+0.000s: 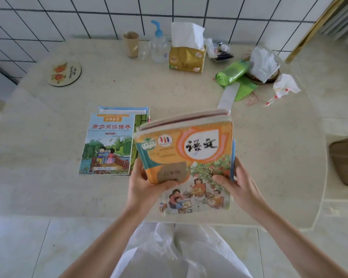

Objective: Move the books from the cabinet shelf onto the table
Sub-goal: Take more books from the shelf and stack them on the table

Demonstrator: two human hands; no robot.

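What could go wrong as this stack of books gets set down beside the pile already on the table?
1. The held stack of books is gripped only at its near corners by the left hand and right hand; loose inner books could fan out.
2. It overlaps the book pile, so it may land skewed.
3. Swinging right risks hitting the green bag roll.

The held orange book [189,157] reads "语文"; the blue book [109,145] on the table reads "小学语文" and "同步阅读指导".
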